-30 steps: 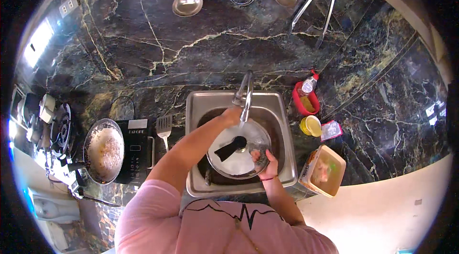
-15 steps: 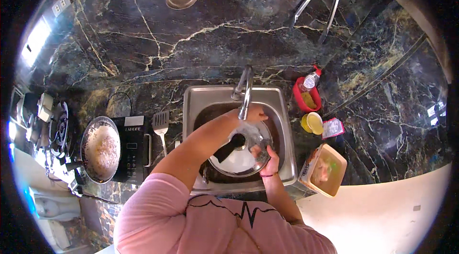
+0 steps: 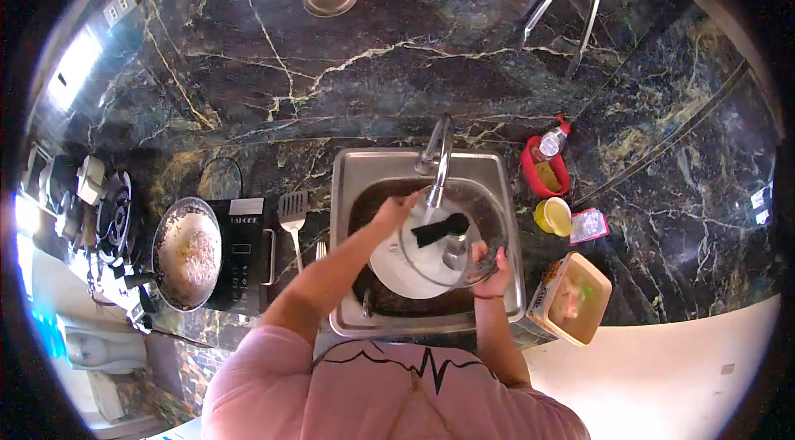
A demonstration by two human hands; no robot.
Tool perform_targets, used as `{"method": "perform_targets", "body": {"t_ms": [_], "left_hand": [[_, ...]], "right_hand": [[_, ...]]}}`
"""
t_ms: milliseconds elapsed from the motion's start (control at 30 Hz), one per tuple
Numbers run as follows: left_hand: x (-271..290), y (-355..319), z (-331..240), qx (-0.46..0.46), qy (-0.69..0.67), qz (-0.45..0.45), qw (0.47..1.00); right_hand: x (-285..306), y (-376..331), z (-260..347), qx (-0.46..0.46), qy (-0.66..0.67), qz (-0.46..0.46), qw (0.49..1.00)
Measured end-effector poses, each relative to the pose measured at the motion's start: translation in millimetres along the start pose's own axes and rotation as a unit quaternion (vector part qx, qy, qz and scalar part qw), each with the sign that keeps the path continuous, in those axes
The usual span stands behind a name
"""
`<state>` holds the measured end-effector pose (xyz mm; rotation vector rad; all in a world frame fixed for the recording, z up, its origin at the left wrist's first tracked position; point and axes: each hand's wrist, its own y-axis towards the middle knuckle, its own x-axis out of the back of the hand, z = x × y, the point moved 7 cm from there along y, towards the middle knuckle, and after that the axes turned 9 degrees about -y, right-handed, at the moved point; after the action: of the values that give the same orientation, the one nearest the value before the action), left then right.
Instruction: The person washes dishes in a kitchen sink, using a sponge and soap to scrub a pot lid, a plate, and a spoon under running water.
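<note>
Under the running faucet point(image 3: 441, 160), a clear glass lid point(image 3: 489, 220) with a black handle point(image 3: 439, 229) is held tilted over the sink point(image 3: 349, 165). My right hand point(image 3: 494, 276) grips its lower right rim, with fingers showing through the glass. At the opposite edge, my left hand point(image 3: 395, 211) is closed on the upper left rim; its fingertips are partly hidden. Below the lid, a round white plate point(image 3: 397, 270) lies in the basin.
Left of the sink are a slotted spatula point(image 3: 293, 212), a fork point(image 3: 320, 250) and a frying pan point(image 3: 189, 253) with pale food on a black cooktop point(image 3: 242, 282). To the right stand a red holder point(image 3: 540, 178), a yellow tub point(image 3: 553, 216) and a rectangular container point(image 3: 592, 320).
My left hand has moved from the lid's far edge, near the faucet, to its left rim. The lid has turned and shifted, uncovering more of the white plate. The view has shifted slightly.
</note>
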<state>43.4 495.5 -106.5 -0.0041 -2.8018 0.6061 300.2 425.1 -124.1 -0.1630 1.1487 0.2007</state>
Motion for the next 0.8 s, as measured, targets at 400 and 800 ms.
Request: {"method": "perform_targets", "body": {"t_ms": [400,800], "left_hand": [[-78,-80,79,-0.010,-0.556,0.079,0.827],[-26,-134,8,-0.065,-0.701,0.169,0.690]], "right_hand": [[-5,-9,-22,-0.003,0.039,-0.087,0.995],[-31,-14,54,0.271,-0.829,-0.233,0.430]]}}
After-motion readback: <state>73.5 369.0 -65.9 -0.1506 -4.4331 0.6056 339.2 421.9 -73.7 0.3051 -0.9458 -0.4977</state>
